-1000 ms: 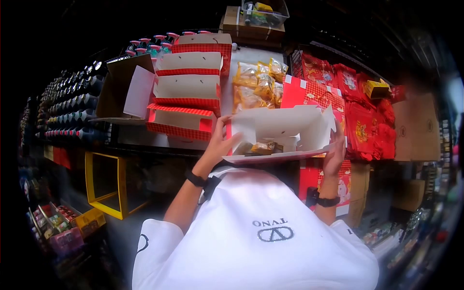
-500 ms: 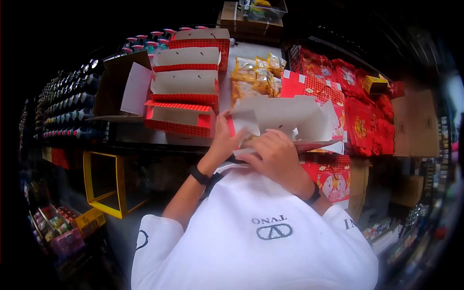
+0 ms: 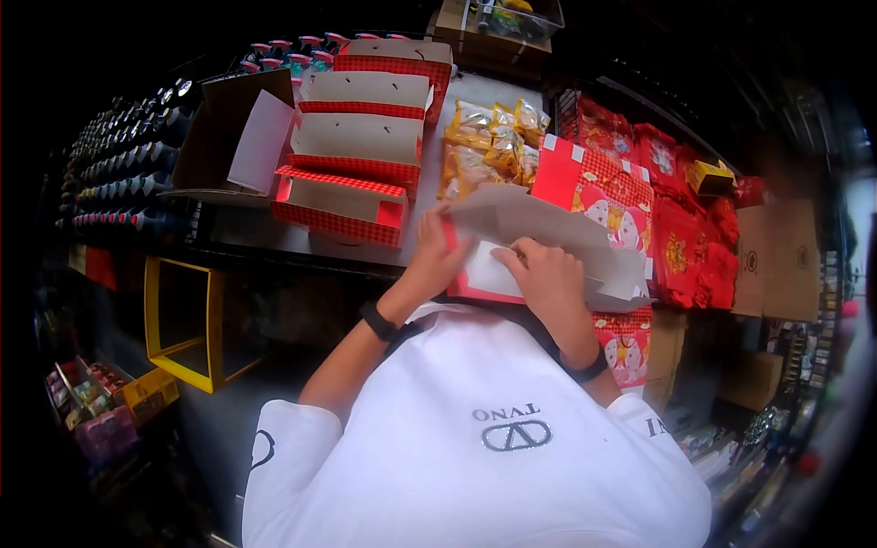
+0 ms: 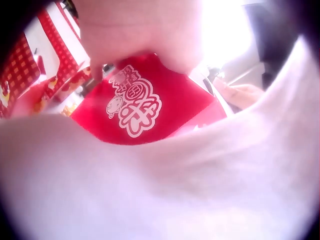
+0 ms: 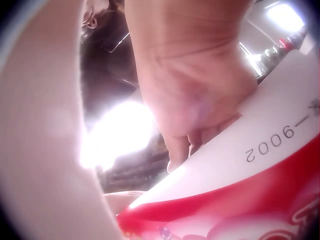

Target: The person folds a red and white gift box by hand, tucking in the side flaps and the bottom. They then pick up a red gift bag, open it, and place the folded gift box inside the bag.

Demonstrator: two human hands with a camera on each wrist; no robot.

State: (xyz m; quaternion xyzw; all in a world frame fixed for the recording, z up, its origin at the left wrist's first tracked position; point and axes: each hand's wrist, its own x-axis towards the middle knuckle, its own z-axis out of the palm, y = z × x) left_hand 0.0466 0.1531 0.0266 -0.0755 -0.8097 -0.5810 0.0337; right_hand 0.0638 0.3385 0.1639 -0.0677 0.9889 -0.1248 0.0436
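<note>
A red carton (image 3: pixel 484 294) with a white inside lies tilted against the person's front, its long white lid panel (image 3: pixel 548 219) raised. The left hand (image 3: pixel 437 254), blurred, grips the carton's left end; the left wrist view shows its palm over the red end panel (image 4: pixel 135 107), which bears white lettering. At the white flap (image 3: pixel 491 269) near that end, the right hand (image 3: pixel 555 290) touches the card with thumb and fingers. In the right wrist view its fingers (image 5: pixel 177 150) reach behind a white card edge (image 5: pixel 225 165) printed with numbers. The carton's contents are hidden.
Several open red-checked cartons (image 3: pixel 338 208) stand in a row at left, by a brown box (image 3: pixel 219 137). Yellow snack packets (image 3: pixel 484 146) lie behind the held carton. Red bags (image 3: pixel 681 247) and a printed carton (image 3: pixel 603 183) are at right. Below left stands a yellow frame (image 3: pixel 215 329).
The right hand has left the carton's right end and come across to the flap near the left hand. The carton has tilted, its lid panel leaning lower, and its contents have gone from view.
</note>
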